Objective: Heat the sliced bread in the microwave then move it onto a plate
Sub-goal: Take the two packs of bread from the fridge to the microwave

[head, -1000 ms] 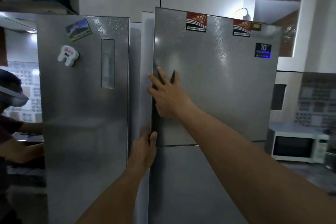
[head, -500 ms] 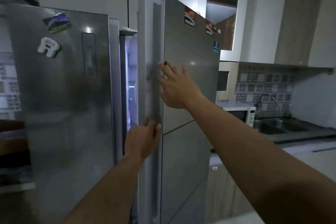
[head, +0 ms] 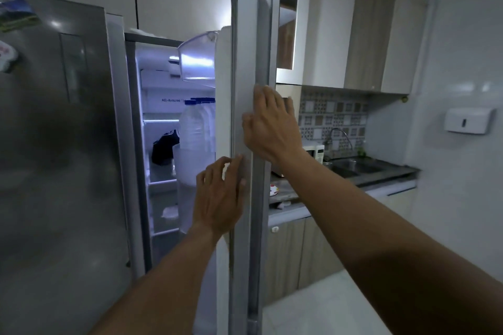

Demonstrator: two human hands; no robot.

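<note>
The right fridge door (head: 246,90) stands edge-on to me, swung well open. My right hand (head: 272,128) is wrapped around its outer edge at chest height. My left hand (head: 220,196) presses on the door's inner edge lower down, fingers spread. Inside, the lit fridge (head: 160,122) shows shelves, a dark bag (head: 164,148) and water bottles (head: 196,125) in the door rack. No bread or plate is visible. A white microwave (head: 317,153) sits on the counter behind the door, mostly hidden by my right wrist.
The left fridge door (head: 54,144) is closed, with magnets on it. To the right run a grey counter (head: 381,174) with a sink (head: 356,166) and tap, cabinets below and above, and a white wall dispenser (head: 466,120).
The right fridge door has swung from nearly closed to wide open, showing the lit interior. Both hands stayed on its edge, and my view turned right toward the counter.
</note>
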